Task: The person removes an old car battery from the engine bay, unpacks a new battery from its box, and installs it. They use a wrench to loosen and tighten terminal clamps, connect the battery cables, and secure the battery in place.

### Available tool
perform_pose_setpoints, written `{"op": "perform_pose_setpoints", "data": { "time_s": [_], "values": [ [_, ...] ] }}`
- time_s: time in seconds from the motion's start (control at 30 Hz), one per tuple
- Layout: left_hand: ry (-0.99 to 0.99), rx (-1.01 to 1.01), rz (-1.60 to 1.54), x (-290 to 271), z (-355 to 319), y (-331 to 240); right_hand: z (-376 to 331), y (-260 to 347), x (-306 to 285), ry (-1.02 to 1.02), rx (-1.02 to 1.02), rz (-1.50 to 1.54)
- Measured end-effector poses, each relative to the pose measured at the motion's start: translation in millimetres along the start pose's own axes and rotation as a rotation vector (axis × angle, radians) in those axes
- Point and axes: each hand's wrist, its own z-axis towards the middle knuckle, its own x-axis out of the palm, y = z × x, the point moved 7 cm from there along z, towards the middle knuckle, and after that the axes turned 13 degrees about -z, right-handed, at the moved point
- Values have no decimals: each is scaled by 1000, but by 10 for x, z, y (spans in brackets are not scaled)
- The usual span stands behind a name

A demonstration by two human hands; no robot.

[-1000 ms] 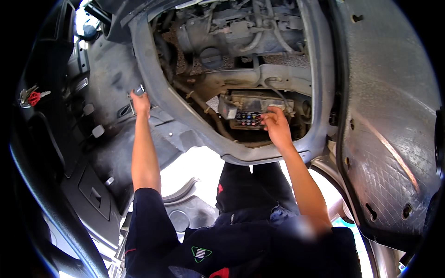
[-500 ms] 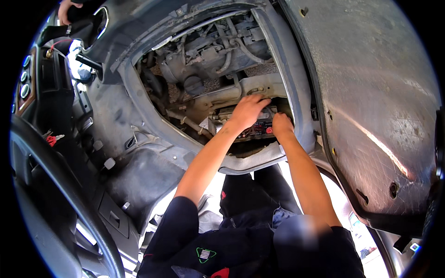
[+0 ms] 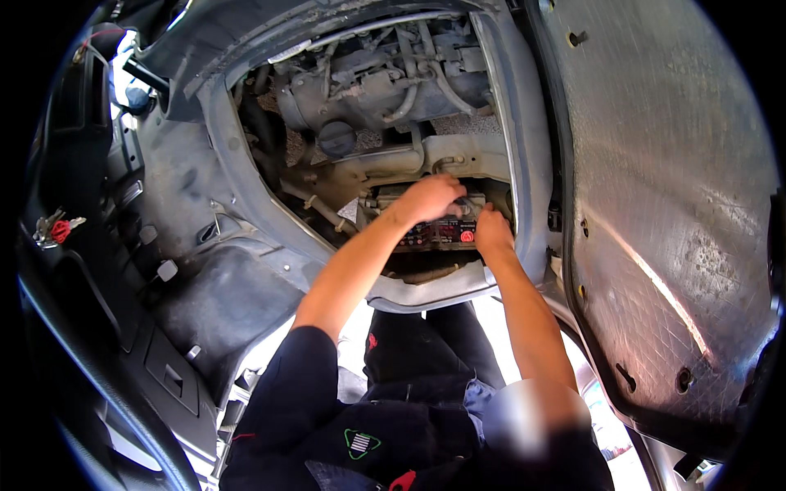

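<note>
A car battery (image 3: 440, 237) with a dark label and a red round mark sits low in the floor opening. My left hand (image 3: 434, 199) is over the far side of the battery's top, its fingers bent down toward the right-end terminal area. At the battery's right end, my right hand (image 3: 494, 231) is closed, its thumb and fingers drawn together near the same corner. A small dark piece shows between the two hands. What the fingers of either hand grip is hidden or too small to make out.
An engine (image 3: 377, 90) with hoses and a round black cap (image 3: 336, 139) fills the opening's far part. The opening's grey rim (image 3: 536, 164) surrounds my hands. A raised metal-lined panel (image 3: 655, 180) stands at right. At left are a steering wheel (image 3: 98, 368) and keys (image 3: 60, 229).
My left hand's fingers have curled down from reaching rightward. My right hand stays at the battery's right end. The view has shifted, and another person's hand at the top left is out of sight.
</note>
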Motion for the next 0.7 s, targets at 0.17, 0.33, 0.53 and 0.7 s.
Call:
{"op": "perform_pose_setpoints", "data": {
  "time_s": [0.17,0.33,0.53,0.7],
  "values": [
    [122,-212,-42,15,348,-45,-112,100,-125,108,40,-17],
    [70,-82,-88,-26,252,21,-143,94,-215,100,57,52],
    [-153,-139,-1,-440,-46,-5,-206,490,-820,-210,-160,374],
    [-404,-340,-77,-1020,-37,272,332,637,-1182,-423,-173,690]
  ]
}}
